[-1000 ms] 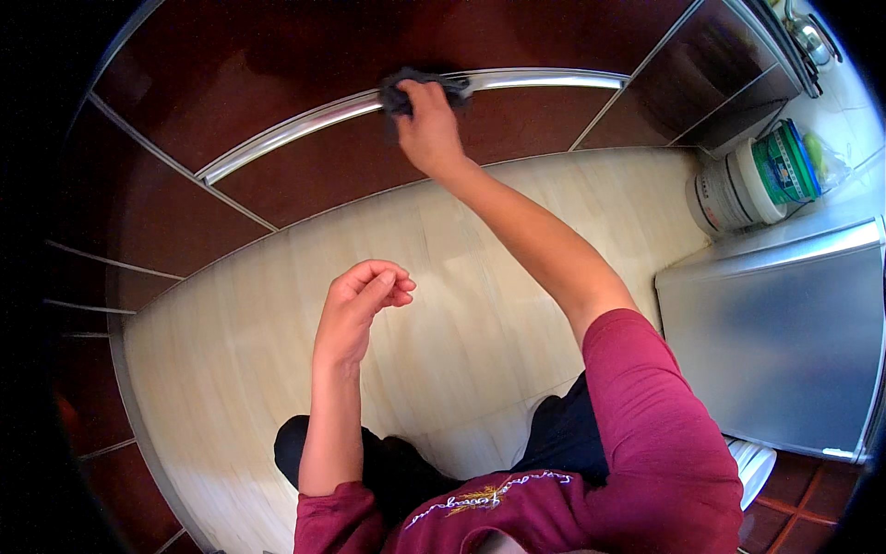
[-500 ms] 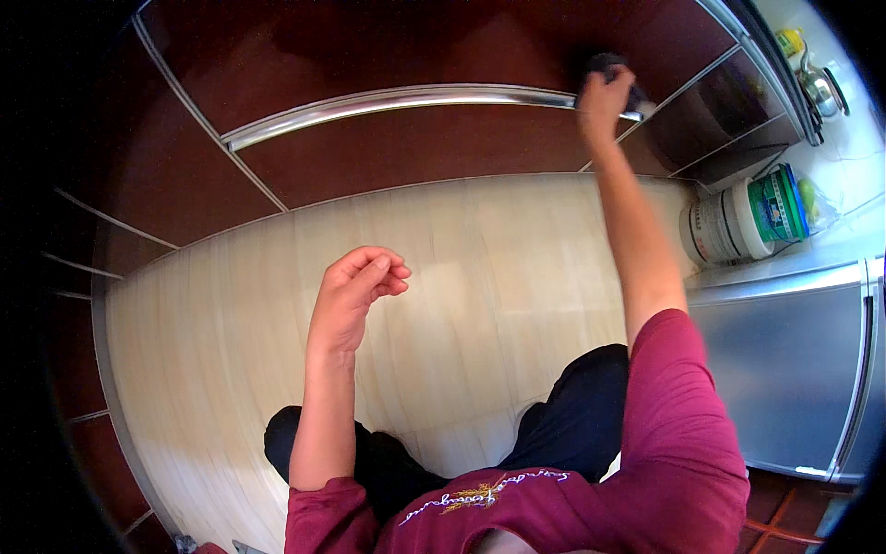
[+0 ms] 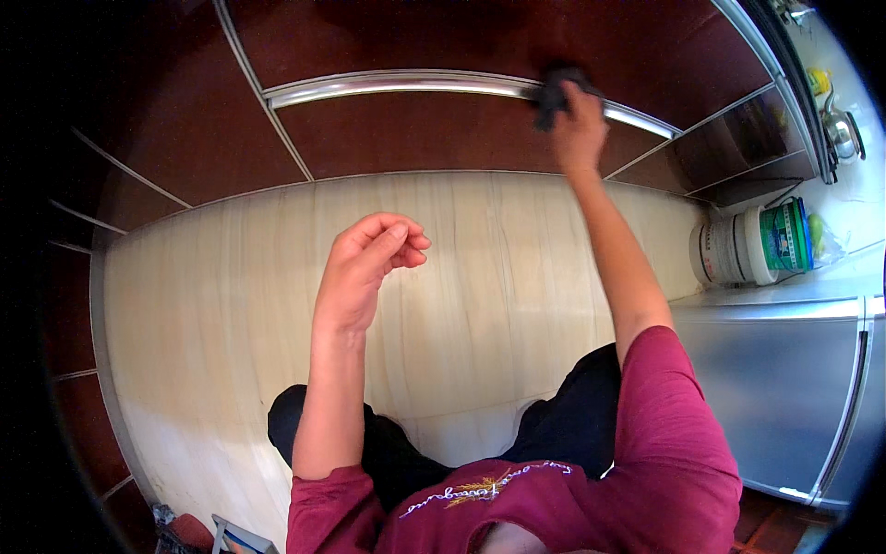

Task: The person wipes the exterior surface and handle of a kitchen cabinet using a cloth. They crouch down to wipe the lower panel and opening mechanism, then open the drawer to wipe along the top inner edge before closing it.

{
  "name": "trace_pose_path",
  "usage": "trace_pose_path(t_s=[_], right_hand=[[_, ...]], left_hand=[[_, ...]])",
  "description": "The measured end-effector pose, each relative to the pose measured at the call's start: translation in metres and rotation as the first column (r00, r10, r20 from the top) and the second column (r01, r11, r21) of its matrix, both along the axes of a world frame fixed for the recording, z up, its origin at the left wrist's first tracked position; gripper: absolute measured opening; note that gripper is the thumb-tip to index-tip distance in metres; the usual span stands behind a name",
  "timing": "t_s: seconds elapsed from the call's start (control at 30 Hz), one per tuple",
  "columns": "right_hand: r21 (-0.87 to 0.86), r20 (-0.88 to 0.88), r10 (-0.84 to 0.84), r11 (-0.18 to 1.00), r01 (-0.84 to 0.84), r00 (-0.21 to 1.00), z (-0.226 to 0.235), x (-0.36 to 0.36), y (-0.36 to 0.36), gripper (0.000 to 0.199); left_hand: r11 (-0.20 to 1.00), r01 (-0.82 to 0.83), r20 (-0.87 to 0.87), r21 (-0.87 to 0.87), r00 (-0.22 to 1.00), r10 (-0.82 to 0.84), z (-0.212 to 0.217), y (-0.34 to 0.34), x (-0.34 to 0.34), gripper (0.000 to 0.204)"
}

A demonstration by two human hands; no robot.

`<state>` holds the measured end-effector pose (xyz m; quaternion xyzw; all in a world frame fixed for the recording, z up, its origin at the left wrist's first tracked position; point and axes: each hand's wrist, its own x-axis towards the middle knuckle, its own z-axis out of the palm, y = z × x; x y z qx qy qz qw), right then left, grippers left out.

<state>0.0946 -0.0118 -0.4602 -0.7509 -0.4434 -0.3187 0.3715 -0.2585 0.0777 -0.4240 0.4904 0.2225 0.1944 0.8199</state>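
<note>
A dark cloth (image 3: pixel 551 95) is pressed against the dark red glossy cabinet front (image 3: pixel 397 134), over the long silver handle strip (image 3: pixel 406 83). My right hand (image 3: pixel 580 129) is closed on the cloth, toward the right part of the strip; hand and cloth are a little blurred. My left hand (image 3: pixel 374 254) hangs in the air above the pale floor, left of the middle. Its fingers are curled in toward the thumb, with nothing visible in them, and it touches nothing.
At the right stand a white bucket (image 3: pixel 726 249) and a green tub (image 3: pixel 783 235). A metal kettle (image 3: pixel 840 131) sits beyond them. Nearer on the right is a grey fridge-like door (image 3: pixel 766 388). Partly cut-off items (image 3: pixel 189 533) lie at the lower left. The light floor (image 3: pixel 489 305) spreads beneath me.
My right hand has slid left along the silver strip with the cloth. My left hand has risen slightly in the picture and stays curled. The whole view has shifted a little.
</note>
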Motion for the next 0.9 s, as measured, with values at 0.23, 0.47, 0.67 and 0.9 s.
trace_pose_path(t_s=[0.23,0.47,0.67,0.9], right_hand=[[-0.011,0.030,-0.016,1.000,0.017,0.999,-0.005,-0.003,0.002,0.042],[-0.218,-0.016,0.053,0.974,-0.055,0.998,0.010,-0.035,0.029,0.040],[-0.049,-0.063,-0.119,0.992,0.116,0.991,0.003,0.004,-0.008,0.038],[-0.218,-0.073,0.060,0.973,-0.075,0.995,0.004,-0.051,0.046,0.037]], left_hand=[[1.000,0.022,0.032,-0.010,0.999,-0.022,-0.002,0.000,0.002,0.019],[1.000,0.000,0.025,-0.003,1.000,0.000,-0.002,0.005,-0.001,0.018],[1.000,0.005,0.039,-0.008,0.999,-0.005,-0.005,0.003,-0.001,0.019],[1.000,0.027,0.031,-0.006,0.999,-0.027,-0.007,0.005,0.005,0.020]])
